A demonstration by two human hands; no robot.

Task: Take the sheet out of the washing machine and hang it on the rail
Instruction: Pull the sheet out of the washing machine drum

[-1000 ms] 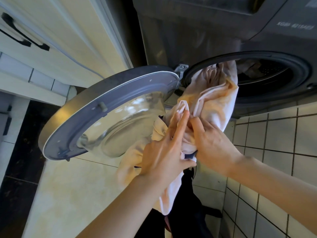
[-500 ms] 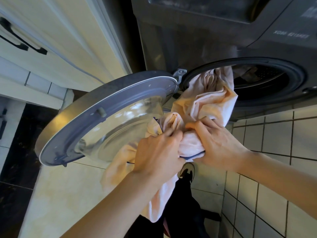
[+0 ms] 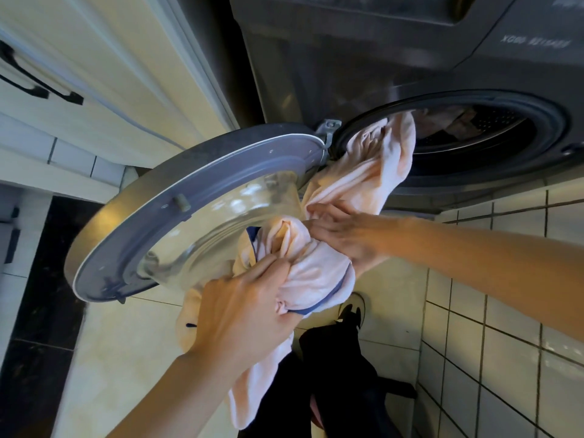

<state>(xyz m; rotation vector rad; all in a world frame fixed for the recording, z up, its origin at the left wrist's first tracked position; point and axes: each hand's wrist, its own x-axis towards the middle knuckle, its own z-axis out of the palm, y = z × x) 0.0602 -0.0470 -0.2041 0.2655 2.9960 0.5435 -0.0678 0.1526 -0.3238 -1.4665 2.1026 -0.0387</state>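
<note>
Your left hand (image 3: 243, 317) has drawn down toward you, fingers bunched on the pink sheet (image 3: 319, 273), which trails up into the washing machine (image 3: 410, 58) drum. Your right hand (image 3: 341, 235) lies across the twist above; whether it clasps, I cannot tell.

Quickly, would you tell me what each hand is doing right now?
Left hand: grips the pink sheet.
Right hand: grips the same sheet.
</note>
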